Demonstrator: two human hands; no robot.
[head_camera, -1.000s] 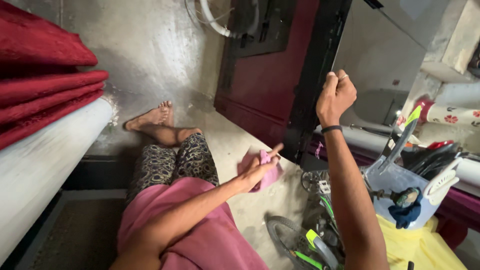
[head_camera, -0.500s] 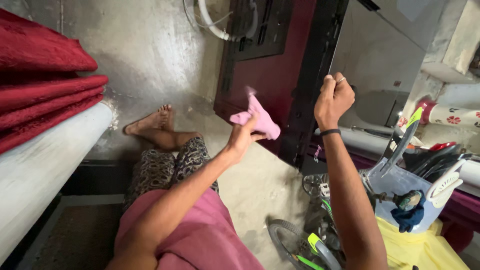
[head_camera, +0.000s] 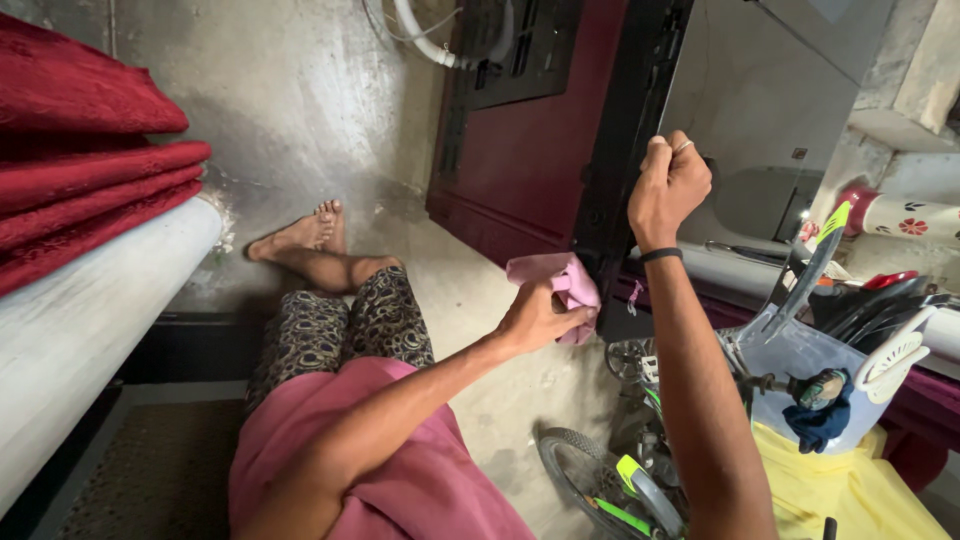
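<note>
Two hands are raised at the edge of a tall dark-red metal cabinet door (head_camera: 530, 150) with a black frame (head_camera: 625, 150), standing open above a bare grey concrete floor (head_camera: 470, 290). Stacked red folded blankets (head_camera: 80, 170) lie on a pale ledge to the left. A small toy bicycle with black tyres and green trim (head_camera: 610, 480) lies on the floor by the door, beside a pale blue plastic tub (head_camera: 790, 370) crowded with utensils.

Right hand (head_camera: 668, 190): fist closed tight around the frame's edge, high up, steadying the door.

Left hand (head_camera: 540, 315): fingers clamped on a crumpled pink cloth (head_camera: 565, 280), bunched, held just beside the lower part of the frame; contact with the frame cannot be told.

Judgement: wiping goes best with the cloth flattened against the frame, pressed firmly, stroked along the edge, while the right fist keeps the door from swinging. Bunched cloth covers little; refold for a clean face.
</note>
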